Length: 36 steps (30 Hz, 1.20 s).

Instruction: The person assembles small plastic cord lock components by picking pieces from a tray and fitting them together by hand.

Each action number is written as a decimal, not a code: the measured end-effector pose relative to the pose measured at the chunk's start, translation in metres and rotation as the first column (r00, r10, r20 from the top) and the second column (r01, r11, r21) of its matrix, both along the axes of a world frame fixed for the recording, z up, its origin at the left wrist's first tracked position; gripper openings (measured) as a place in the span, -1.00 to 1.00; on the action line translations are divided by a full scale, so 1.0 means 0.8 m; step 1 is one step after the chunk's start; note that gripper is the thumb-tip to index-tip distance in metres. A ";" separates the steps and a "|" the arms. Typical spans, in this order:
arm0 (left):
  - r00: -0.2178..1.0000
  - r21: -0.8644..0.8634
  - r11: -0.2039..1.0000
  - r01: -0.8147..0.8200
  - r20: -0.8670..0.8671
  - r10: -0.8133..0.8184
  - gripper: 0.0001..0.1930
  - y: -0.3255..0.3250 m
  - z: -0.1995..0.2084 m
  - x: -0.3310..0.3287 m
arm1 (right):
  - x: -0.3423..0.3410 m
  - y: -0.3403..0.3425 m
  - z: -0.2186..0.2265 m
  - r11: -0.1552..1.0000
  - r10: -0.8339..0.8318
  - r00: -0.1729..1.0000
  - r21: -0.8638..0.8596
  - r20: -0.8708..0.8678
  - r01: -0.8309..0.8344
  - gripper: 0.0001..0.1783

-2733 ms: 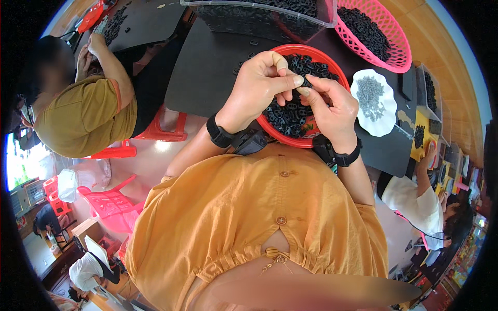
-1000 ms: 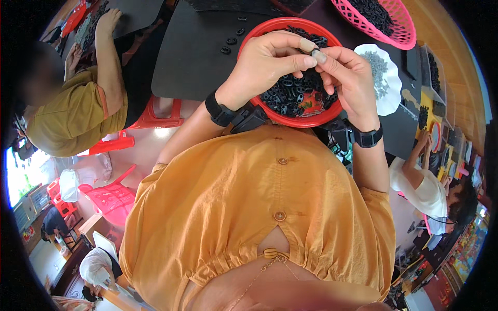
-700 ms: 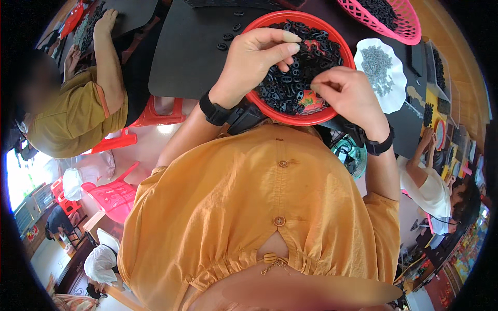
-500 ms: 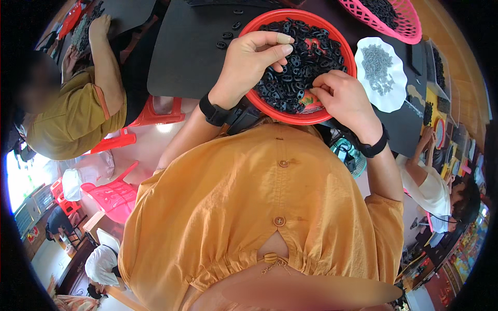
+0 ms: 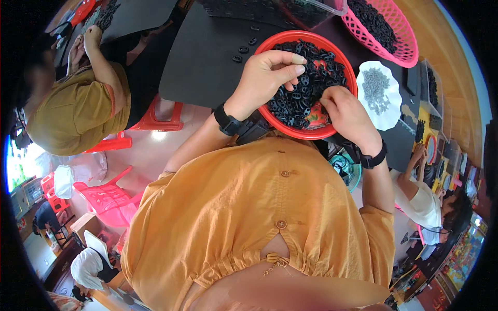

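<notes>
A red basin (image 5: pixel 309 137) holds a heap of small black oval parts (image 5: pixel 296 106) with holes in them. Above its left side is my left hand (image 5: pixel 267 78), thumb and forefinger pinched together; anything between the tips is too small to make out. My right hand (image 5: pixel 348 113) reaches over the right rim with its fingers bent down at the parts, and its fingertips are partly hidden. Bare patches of the basin's patterned bottom show through the heap.
A white scalloped dish (image 5: pixel 386 122) of small greyish pieces (image 5: pixel 376 90) stands to the right. Beyond it is a pink basket (image 5: pixel 410 39) of black parts. Several loose black parts (image 5: pixel 243 50) lie on the dark table (image 5: pixel 202 70). Co-workers sit at left (image 5: pixel 78 114) and right (image 5: pixel 423 202).
The whole view has shifted a little, so the basin and table appear lower. Both hands keep nearly the same places over the basin, with the left still pinched.
</notes>
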<state>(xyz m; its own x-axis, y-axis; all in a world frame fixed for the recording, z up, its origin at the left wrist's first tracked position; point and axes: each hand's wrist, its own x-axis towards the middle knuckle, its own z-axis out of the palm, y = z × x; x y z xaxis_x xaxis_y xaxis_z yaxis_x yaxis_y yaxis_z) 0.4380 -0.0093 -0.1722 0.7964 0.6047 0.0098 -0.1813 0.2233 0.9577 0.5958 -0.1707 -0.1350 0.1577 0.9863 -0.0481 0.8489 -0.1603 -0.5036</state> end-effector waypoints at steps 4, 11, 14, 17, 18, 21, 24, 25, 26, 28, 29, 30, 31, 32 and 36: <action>1.000 -0.018 1.000 0.022 0.006 -0.022 -0.81 0.000 -0.003 -0.002 | 0.004 -0.005 0.006 0.997 -0.073 0.994 0.008 -0.078 0.074 -0.87; 1.000 0.044 0.999 0.000 0.016 -0.001 -0.78 0.003 -0.001 -0.001 | 0.007 -0.001 0.016 0.999 -0.006 1.000 -0.050 -0.007 0.006 -0.84; 0.999 0.038 0.999 0.006 0.032 -0.007 -0.78 0.002 -0.004 0.001 | 0.001 0.008 0.017 0.996 0.063 0.994 -0.060 0.085 -0.058 -0.84; 0.999 0.040 0.999 0.012 0.033 -0.014 -0.79 0.002 -0.004 0.000 | -0.004 0.022 0.012 0.988 0.128 0.968 -0.116 0.218 -0.105 -0.85; 0.999 0.039 0.999 0.012 0.032 -0.014 -0.79 0.001 -0.004 -0.001 | -0.005 0.025 0.011 0.983 0.148 0.953 -0.147 0.266 -0.112 -0.85; 1.000 0.046 0.999 0.005 0.026 -0.006 -0.79 0.002 -0.005 -0.002 | -0.001 0.032 0.011 0.968 0.191 0.948 -0.209 0.253 -0.139 -0.86; 0.999 0.015 1.000 -0.001 0.047 0.001 -0.79 0.003 -0.006 -0.003 | 0.006 0.032 0.014 0.976 0.117 0.990 -0.193 0.073 -0.101 -0.88; 0.999 0.004 1.000 0.001 0.045 -0.001 -0.79 0.002 -0.005 -0.004 | 0.008 0.028 0.011 0.975 0.124 0.989 -0.192 0.077 -0.108 -0.88; 0.999 -0.007 1.000 0.004 0.042 -0.003 -0.79 0.002 -0.004 -0.005 | 0.009 0.022 0.006 0.992 -0.043 0.989 -0.120 -0.143 0.026 -0.89; 0.999 -0.018 1.000 0.007 0.037 -0.006 -0.79 0.002 0.003 -0.005 | 0.004 0.018 0.008 0.982 -0.188 0.912 -0.076 -0.365 0.172 -0.90; 0.998 -0.055 0.998 0.020 0.058 -0.017 -0.79 0.001 0.009 -0.006 | -0.004 0.019 0.012 0.963 -0.243 0.747 -0.061 -0.619 0.263 -0.89; 0.997 -0.090 0.995 0.034 0.078 -0.027 -0.79 0.000 0.014 -0.006 | -0.010 0.022 0.014 0.934 -0.256 0.511 -0.073 -0.820 0.350 -0.89; 0.996 -0.083 0.996 0.040 0.078 -0.033 -0.79 -0.001 0.020 -0.006 | -0.013 0.025 0.013 0.942 -0.194 0.465 -0.032 -0.864 0.334 -0.86; 0.995 -0.094 0.994 0.056 0.090 -0.047 -0.79 -0.002 0.026 -0.005 | -0.018 0.029 0.014 0.940 -0.190 0.463 -0.025 -0.865 0.339 -0.86; 0.989 -0.098 0.991 0.091 0.121 -0.079 -0.78 -0.006 0.042 -0.002 | -0.031 0.038 0.021 0.927 -0.071 0.264 0.033 -0.962 0.373 -0.85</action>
